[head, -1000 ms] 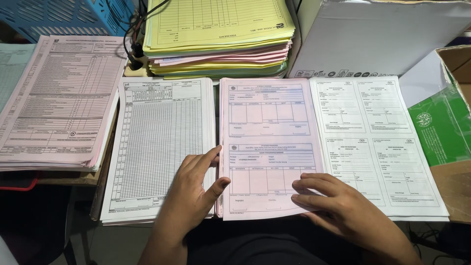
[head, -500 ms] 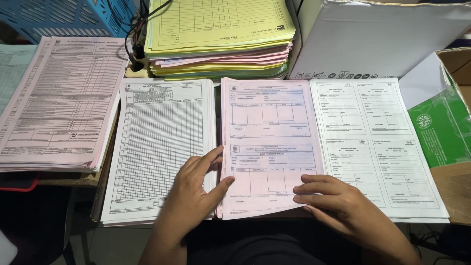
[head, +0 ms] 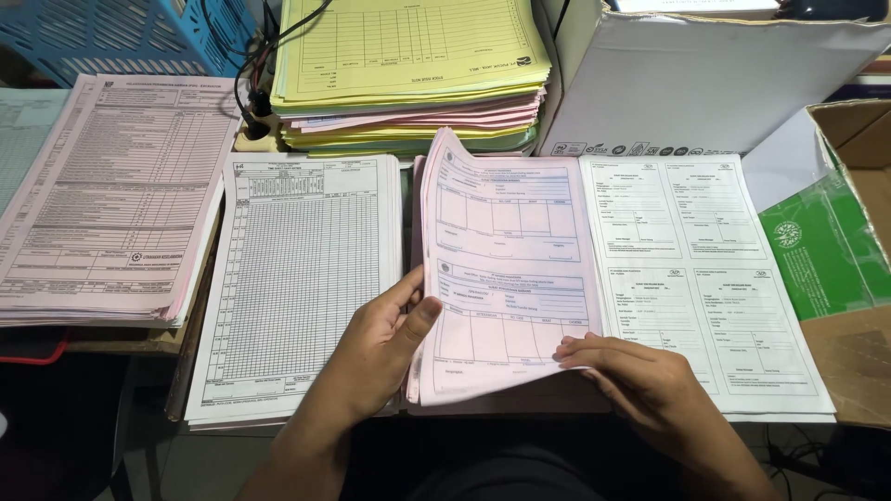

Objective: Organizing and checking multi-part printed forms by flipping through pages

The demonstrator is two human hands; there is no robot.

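A pale pink form sheet (head: 506, 269) is lifted off the middle pink stack, its left edge raised and curling. My left hand (head: 380, 348) pinches that sheet's lower left edge between thumb and fingers. My right hand (head: 640, 390) rests with fingers flat on the sheet's lower right corner, pressing it onto the stack. A white gridded form stack (head: 297, 278) lies left of my left hand. A white stack of four-panel forms (head: 715, 278) lies to the right, touching the pink stack.
A pink printed stack (head: 107, 195) lies far left, a tall yellow-and-pink pile (head: 408, 74) sits at the back with black cables (head: 255, 83), a white box (head: 715, 83) stands behind, a cardboard box with green packaging (head: 826, 241) at right, a blue crate (head: 121, 32) at back left.
My left hand has lifted the pink sheet's left edge up off the stack; it lay flat before. My right hand has stayed on the lower right corner.
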